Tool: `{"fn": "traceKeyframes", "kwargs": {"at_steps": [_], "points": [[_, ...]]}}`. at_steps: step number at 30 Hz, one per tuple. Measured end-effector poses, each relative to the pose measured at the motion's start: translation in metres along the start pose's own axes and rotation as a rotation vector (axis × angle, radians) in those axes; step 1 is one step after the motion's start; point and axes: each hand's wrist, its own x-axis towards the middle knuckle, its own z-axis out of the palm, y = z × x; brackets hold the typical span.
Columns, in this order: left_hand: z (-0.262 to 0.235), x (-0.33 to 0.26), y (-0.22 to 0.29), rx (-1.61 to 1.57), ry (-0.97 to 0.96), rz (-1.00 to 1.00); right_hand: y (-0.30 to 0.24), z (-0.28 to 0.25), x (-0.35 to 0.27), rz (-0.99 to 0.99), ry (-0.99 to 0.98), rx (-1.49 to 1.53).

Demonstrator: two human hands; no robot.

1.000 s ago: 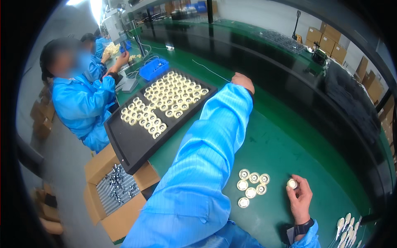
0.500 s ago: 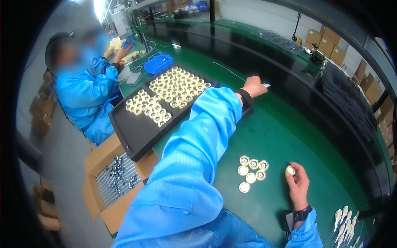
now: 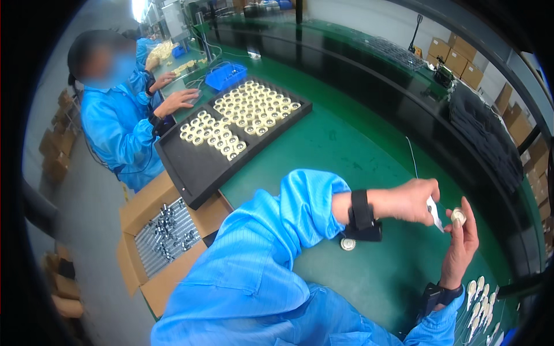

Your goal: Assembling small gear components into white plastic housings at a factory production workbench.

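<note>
My left hand [image 3: 414,199] grips a slim white piece [image 3: 435,215], its exact kind unclear, which points down toward my right hand. A thin pale cord [image 3: 412,155] runs to the back of that hand. Just to the right, my right hand [image 3: 460,245] pinches a small cream gear [image 3: 459,216] between thumb and fingers. The tip of the white piece is close to the gear; whether they touch, I cannot tell. One loose gear [image 3: 347,244] shows on the green table [image 3: 323,271] below my left wrist, and my left arm hides the others.
A black tray [image 3: 190,167] full of cream gears lies to the left, with a blue bin [image 3: 224,75] behind it. Below the tray stands a carton [image 3: 138,222] of metal parts. White long-stemmed pieces [image 3: 479,305] lie at the lower right. A co-worker [image 3: 115,127] sits at far left.
My left hand has come right and nearer with the white piece, beside my right hand. My right hand has lifted the gear up and to the right. The co-worker's hands have lowered.
</note>
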Motion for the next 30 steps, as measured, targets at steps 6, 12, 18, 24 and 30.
{"fn": "traceKeyframes", "kwargs": {"at_steps": [6, 12, 18, 24, 30], "points": [[0.017, -0.013, 0.003, -0.579, -0.121, -0.098, -0.006, 0.008, -0.004, 0.017, -0.088, 0.082], [0.024, -0.008, -0.002, -1.000, -0.171, -0.083, -0.006, -0.003, -0.003, 0.094, -0.058, 0.148], [0.007, -0.012, -0.010, -0.996, -0.153, -0.117, 0.009, -0.001, 0.013, 0.277, -0.176, 0.650], [0.012, -0.007, -0.004, -0.981, -0.213, -0.113, 0.012, -0.013, 0.011, 0.324, -0.172, 0.771], [0.012, -0.009, -0.001, -1.029, -0.225, -0.114, 0.002, -0.014, 0.007, 0.292, -0.179, 0.669]]}}
